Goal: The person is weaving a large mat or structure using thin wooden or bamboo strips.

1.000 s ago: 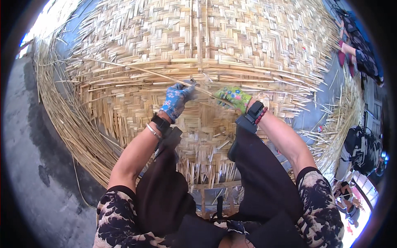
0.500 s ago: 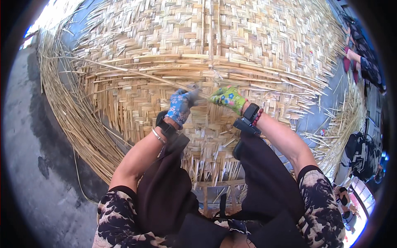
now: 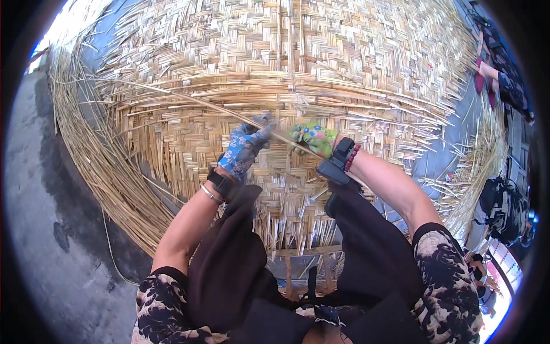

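A wide woven reed mat [image 3: 366, 49] spreads in front of me and between my legs. My left hand [image 3: 243, 146], in a blue flowered glove with grey fingers, is closed round a long thin reed [image 3: 195, 101]. That reed slants from the far left, over the mat, through my left hand to the right one. Close by, my right hand [image 3: 315, 139] in a green flowered glove has its fingers closed on the same reed; they are somewhat blurred. Beneath and beyond both hands, loose reeds [image 3: 240, 92] lie crosswise over the weave.
A long bundle of reeds [image 3: 109, 155] curves along the left, beside grey concrete floor [image 3: 63, 275]. More loose reeds [image 3: 464, 178] lie at the right, near a dark bag [image 3: 504, 209]. Another person's red shoe [image 3: 479, 83] shows at the far right. A wooden frame [image 3: 306, 252] stands between my legs.
The reed has slid rightward, and its end now shows past my right hand. My left hand has shifted slightly left. My right hand has moved a little.
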`<state>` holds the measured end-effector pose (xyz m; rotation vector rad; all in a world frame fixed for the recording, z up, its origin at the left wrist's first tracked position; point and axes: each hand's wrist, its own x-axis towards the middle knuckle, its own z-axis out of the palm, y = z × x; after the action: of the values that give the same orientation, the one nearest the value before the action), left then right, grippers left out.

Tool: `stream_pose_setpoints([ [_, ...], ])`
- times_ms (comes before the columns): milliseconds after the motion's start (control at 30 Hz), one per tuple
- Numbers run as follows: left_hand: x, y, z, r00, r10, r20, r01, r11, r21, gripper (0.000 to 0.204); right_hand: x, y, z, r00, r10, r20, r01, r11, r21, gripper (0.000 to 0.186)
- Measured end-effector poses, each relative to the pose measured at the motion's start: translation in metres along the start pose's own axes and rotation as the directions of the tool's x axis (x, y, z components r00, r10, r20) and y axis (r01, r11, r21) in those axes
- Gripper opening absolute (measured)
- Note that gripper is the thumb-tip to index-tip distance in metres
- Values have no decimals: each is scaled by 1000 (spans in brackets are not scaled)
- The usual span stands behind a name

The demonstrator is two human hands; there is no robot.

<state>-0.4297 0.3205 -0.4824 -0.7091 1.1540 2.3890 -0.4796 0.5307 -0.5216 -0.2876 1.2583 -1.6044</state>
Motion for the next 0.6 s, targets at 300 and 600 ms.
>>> stream_pose_setpoints([
  [300, 8, -6, -1, 955, -66, -288, 124, 974, 188, 16, 2, -11, 7, 994, -88, 59, 105, 893, -438, 29],
  [600, 5, -7, -5, 971, -107, -213, 147, 972, 185, 15, -6, -38, -1, 973, 224, -61, -232, 937, -260, 40],
])
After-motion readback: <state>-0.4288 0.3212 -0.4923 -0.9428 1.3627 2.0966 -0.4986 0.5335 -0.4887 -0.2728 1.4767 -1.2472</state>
